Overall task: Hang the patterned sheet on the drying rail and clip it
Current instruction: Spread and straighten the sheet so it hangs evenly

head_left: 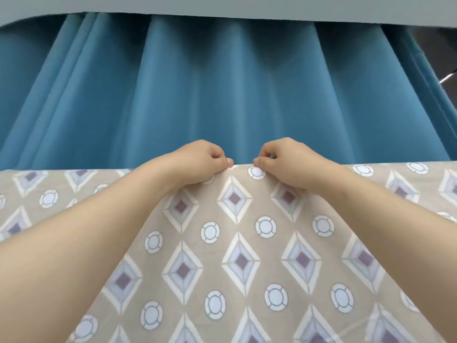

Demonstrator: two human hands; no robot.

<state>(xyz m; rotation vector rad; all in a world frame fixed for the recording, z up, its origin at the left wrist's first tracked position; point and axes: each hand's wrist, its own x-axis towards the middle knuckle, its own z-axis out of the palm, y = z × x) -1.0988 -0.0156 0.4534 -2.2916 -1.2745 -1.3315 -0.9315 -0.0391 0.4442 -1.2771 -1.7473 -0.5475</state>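
The patterned sheet (pixel 242 243), beige with white-and-purple diamonds and pale rings, hangs spread across the whole lower half of the view, its top edge running level from left to right. The drying rail itself is hidden under that edge. My left hand (pixel 202 160) pinches the top edge just left of centre, fingers curled. My right hand (pixel 284 160) pinches the same edge a little to the right, and a small teal piece, perhaps a clip (pixel 272 156), shows between its curled fingers. The two hands are a short gap apart.
A teal pleated curtain (pixel 222 95) hangs right behind the sheet and fills the upper view. A pale grey ceiling ledge (pixel 247 6) runs along the top. A dark gap shows at the far right edge.
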